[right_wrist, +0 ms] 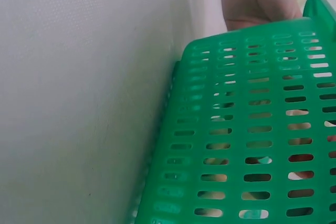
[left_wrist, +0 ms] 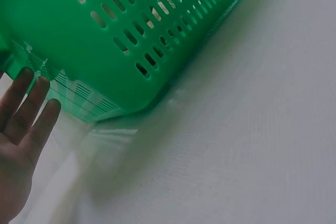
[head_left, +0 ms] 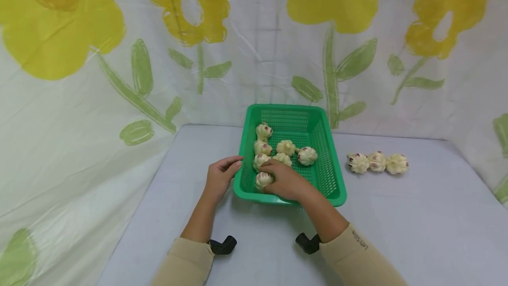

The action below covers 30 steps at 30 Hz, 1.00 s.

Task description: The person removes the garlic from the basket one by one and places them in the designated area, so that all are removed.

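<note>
A green plastic basket [head_left: 337, 184] stands on the table, holding several cream garlic bulbs with purple marks. My right hand [head_left: 287, 179] reaches over the basket's near rim, and its curled fingers grip a garlic bulb [head_left: 263, 180] at the near left corner. Just beyond that bulb sits another garlic bulb [head_left: 259, 161] in the left-hand row. My left hand [head_left: 222, 175] is at the basket's left rim, fingers fairly straight, fingertips by the edge. In the left wrist view, three fingers [left_wrist: 39, 124] extend beside the basket wall [left_wrist: 68, 35]. The slotted wall [right_wrist: 252, 114] hides my right hand in the right wrist view.
To the right of the basket, three garlic bulbs [head_left: 377, 162] lie in a row on the white table [head_left: 420, 215]. A white curtain [head_left: 246, 56] painted with yellow flowers hangs behind the table and along its left side.
</note>
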Each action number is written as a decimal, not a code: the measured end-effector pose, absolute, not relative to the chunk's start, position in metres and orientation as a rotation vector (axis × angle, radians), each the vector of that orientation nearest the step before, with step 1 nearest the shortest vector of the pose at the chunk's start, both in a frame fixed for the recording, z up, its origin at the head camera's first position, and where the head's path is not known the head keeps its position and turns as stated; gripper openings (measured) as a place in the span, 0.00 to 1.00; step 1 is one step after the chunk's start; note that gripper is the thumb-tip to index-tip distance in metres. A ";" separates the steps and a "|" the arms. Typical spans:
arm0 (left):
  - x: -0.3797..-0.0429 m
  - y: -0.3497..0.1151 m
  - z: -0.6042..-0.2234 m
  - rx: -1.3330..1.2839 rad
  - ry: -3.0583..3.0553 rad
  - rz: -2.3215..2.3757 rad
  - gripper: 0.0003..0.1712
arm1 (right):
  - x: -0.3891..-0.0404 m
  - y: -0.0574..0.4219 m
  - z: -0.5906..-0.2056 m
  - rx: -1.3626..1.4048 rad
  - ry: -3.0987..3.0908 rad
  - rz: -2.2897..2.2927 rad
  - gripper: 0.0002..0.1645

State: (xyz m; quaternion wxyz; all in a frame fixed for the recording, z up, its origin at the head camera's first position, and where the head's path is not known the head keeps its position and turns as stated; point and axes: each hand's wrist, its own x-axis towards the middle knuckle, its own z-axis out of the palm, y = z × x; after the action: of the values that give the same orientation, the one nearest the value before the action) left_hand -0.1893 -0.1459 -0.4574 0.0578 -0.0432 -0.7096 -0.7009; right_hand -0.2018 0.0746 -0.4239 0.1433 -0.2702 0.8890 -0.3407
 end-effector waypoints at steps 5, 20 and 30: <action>-0.190 -0.146 -0.457 -0.132 -2.144 -2.129 0.16 | -0.201 0.075 -0.423 -0.814 2.596 -1.020 0.30; -0.189 -0.147 -0.460 -0.110 -2.148 -2.121 0.15 | -0.197 0.075 -0.424 -0.885 2.730 -1.140 0.35; -0.190 -0.148 -0.461 -0.135 -2.174 -2.109 0.16 | -0.193 0.077 -0.424 -0.846 2.886 -1.137 0.40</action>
State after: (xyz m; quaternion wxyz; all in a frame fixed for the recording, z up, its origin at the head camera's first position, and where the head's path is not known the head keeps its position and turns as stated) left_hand -0.1901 -0.1478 -0.4606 0.0547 -0.0446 -0.7159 -0.6946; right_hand -0.1932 0.0765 -0.4240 -0.0368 -0.2629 0.8970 -0.3535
